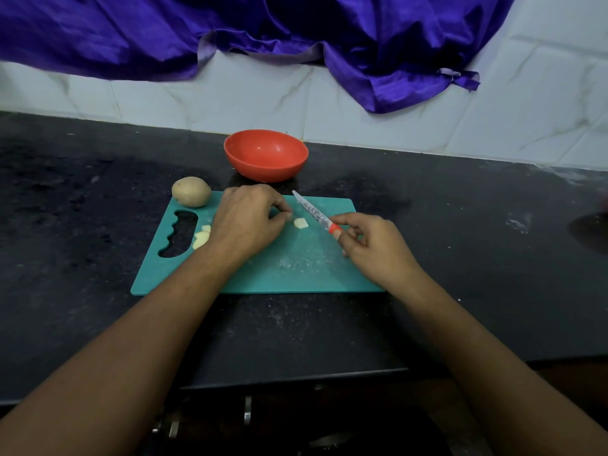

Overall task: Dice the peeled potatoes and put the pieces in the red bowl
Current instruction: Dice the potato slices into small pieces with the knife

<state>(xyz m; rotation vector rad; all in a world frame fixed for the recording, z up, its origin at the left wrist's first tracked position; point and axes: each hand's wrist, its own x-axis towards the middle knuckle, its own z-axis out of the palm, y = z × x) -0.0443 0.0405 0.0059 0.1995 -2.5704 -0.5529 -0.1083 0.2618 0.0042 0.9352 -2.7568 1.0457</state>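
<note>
A teal cutting board [296, 268] lies on the dark counter. My left hand [248, 222] rests on it with fingers curled, fingertips just left of a small potato piece [300, 223]; whatever is under the hand is hidden. My right hand [375, 248] grips a knife [314, 212] by its red handle, the blade pointing up and left above the board. More cut potato pieces [201, 236] lie by the board's handle cutout. A whole potato [191, 191] sits at the board's far left corner. The red bowl [266, 154] stands empty behind the board.
The black counter [460, 225] runs to a white tiled wall [362, 120] with purple cloth [296, 31] hanging over it. A dark object [592, 232] shows at the right edge. The counter's front edge lies below my forearms.
</note>
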